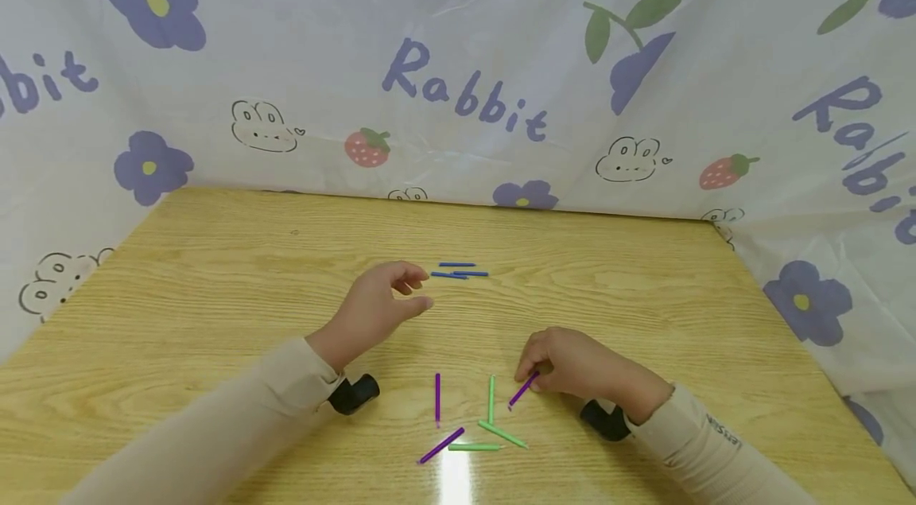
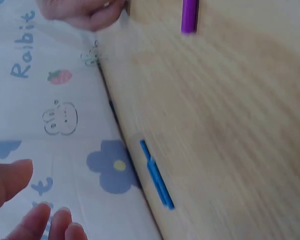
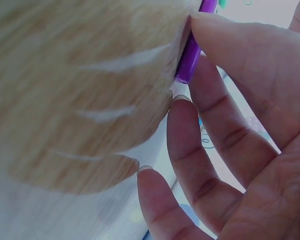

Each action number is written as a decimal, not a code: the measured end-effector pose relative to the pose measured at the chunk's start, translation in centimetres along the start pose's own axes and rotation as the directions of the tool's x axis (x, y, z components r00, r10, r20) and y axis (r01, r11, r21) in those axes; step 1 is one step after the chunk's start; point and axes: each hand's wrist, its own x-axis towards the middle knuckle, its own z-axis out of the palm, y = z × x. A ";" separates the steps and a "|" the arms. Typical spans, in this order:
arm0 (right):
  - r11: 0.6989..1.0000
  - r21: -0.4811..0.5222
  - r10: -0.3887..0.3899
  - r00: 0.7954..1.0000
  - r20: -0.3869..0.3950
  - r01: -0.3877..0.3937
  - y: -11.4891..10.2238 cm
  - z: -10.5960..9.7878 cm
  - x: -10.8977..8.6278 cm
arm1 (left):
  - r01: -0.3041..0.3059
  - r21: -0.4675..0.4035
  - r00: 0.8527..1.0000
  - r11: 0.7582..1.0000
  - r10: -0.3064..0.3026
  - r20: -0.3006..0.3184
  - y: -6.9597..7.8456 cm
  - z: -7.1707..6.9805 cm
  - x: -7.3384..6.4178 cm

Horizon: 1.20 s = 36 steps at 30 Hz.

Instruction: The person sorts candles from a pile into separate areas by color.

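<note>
Head view: bright, diffuse light; a blown-out white glare patch on the tabletop, bottom centre. Faint soft shadow near the left sleeve. Cloth print legible; wide-angle stretch toward frame edges. Left wrist view: dimmer, hazy, low contrast; wood grain smeared. Right wrist view: pale wedges of glare across blurred wood; upper right washed out; right hand comparatively crisp.

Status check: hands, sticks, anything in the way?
Left hand empty, beside blue sticks, not touching. Right hand pinches one purple stick. Green sticks lie close by; nothing visibly blocking.
</note>
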 end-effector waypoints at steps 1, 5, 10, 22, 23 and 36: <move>1.000 0.002 0.004 1.000 0.001 -0.004 0.0 0.0 0.0 | 0.014 -0.004 1.000 1.000 -0.014 0.001 0.1 0.2 -0.2; 1.000 0.006 0.010 1.000 0.000 -0.010 0.0 0.1 0.0 | 0.044 -0.008 0.999 0.999 -0.043 0.016 0.3 0.9 -0.9; 1.000 0.008 0.004 1.000 -0.006 -0.004 0.1 0.1 0.0 | 0.074 -0.007 0.996 0.997 -0.074 0.057 0.5 1.6 -1.7; 0.999 0.029 0.017 1.000 0.000 -0.017 0.1 0.0 0.0 | 0.119 -0.001 0.989 0.993 -0.118 0.091 -0.2 2.9 -2.3; 0.999 0.032 0.016 1.000 0.001 -0.016 0.2 0.0 0.0 | 0.119 -0.005 0.988 0.993 -0.118 0.097 -0.3 3.0 -2.4; 0.999 0.037 0.031 0.999 0.012 -0.032 0.1 -0.1 -0.1 | 0.093 0.000 0.987 0.996 -0.093 0.133 -0.9 3.7 -3.3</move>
